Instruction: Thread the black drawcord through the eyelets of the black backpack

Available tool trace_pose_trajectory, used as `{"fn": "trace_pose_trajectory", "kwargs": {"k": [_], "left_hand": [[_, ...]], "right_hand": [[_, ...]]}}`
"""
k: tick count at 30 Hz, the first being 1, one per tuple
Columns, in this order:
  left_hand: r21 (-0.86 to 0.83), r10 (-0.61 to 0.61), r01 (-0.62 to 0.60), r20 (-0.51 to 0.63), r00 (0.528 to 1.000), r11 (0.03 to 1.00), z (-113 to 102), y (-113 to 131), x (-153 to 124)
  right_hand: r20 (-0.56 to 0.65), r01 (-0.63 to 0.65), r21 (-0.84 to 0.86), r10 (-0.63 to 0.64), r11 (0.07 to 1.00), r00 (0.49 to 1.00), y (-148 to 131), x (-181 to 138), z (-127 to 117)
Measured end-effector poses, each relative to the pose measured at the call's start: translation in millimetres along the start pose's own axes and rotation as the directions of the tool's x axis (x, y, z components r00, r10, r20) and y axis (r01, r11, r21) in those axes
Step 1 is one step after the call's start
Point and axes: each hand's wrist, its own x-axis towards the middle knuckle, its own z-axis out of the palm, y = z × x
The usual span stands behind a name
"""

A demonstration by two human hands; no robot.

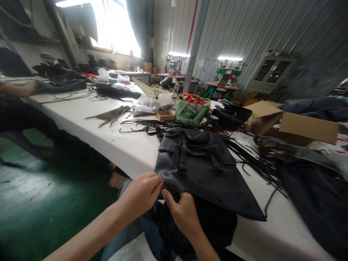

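— Standing by the long white table, I watched both hands meet at the near edge of the black bag. Did you catch how they held it?

— I did. The left hand was curled shut, fingers pinching the bag's lower hem just where it hung over the table's edge. The right hand sat beside it, thumb pressed up against the same hem, fingers folded underneath (I could not tell what, if anything, they gripped below).

— And the bag lay flat?

— Mostly. Its body rested on the table with the strap and buckles facing up, while the bottom corner draped off toward the lap, which I'd judge put the hem within easy reach of both thumbs.

— What was around it?

— Loose black cords trailed off its right side, a green-printed sack stood behind it near a small cardboard tray, and open cardboard boxes lay further right. A bundle of thin sticks sat well apart on the left, and another person's forearm rested at the far end.
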Motion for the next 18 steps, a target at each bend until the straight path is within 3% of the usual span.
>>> {"fn": "trace_pose_trajectory", "kwargs": {"k": [6, 9, 12, 18], "left_hand": [[0.081, 0.052, -0.055, 0.044, 0.998, 0.995, 13, 0, 2], [0.109, 0.074, -0.079, 0.041, 0.996, 0.991, 16, -1, 4], [0.053, 0.06, -0.064, 0.074, 0.995, 0.997, 20, -3, 7], [-0.142, 0.005, 0.003, 0.059, 0.998, 0.99, 18, -2, 12]], "right_hand": [[0.02, 0.004, 0.064, -0.006, 0.998, 1.0, -8, 0, -3], [0.101, 0.004, 0.051, -0.009, 0.999, 0.995, -9, -1, -10], [0.156, -0.007, 0.028, 0.002, 1.0, 0.988, -2, -1, -16], [0.046, 0.015, 0.032, -0.016, 0.999, 0.999, 16, 4, -11]]}}
